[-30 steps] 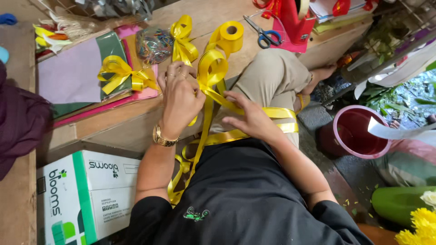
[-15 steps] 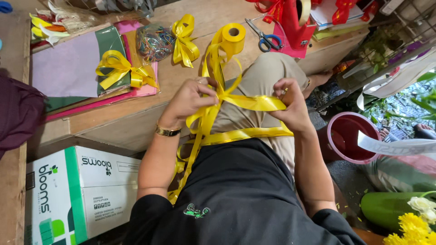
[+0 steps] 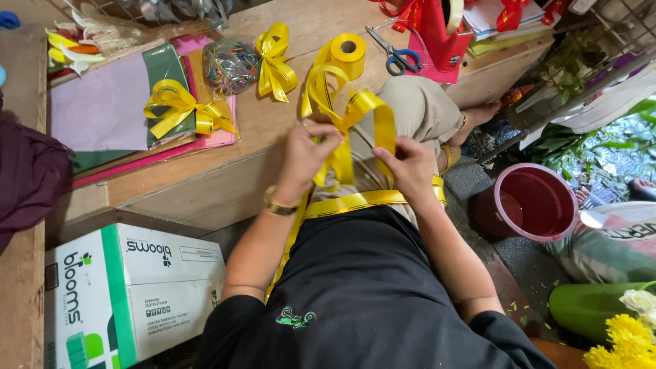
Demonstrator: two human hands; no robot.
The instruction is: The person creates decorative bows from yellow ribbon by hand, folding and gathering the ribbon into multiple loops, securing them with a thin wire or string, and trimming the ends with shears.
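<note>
A yellow ribbon (image 3: 372, 109) runs from its roll (image 3: 348, 49) on the wooden table (image 3: 273, 119) down into my lap. My left hand (image 3: 306, 152), a gold watch on its wrist, pinches the ribbon's gathered folds. My right hand (image 3: 410, 166) holds a loop of the same ribbon bent over toward the left hand. A further length of ribbon (image 3: 355, 201) lies across my lap. Two finished yellow bows (image 3: 184, 109) (image 3: 275, 63) rest on the table.
Blue-handled scissors (image 3: 391, 55) and a bag of coloured rubber bands (image 3: 230, 65) lie on the table, with sheets of coloured paper (image 3: 102, 102) at left. A white and green box (image 3: 130, 294) stands below. A maroon bucket (image 3: 536, 201) and yellow flowers (image 3: 625, 338) sit at right.
My hands have come closer together. The ribbon stretched flat between them half a second ago is now folded into an upright loop above my lap.
</note>
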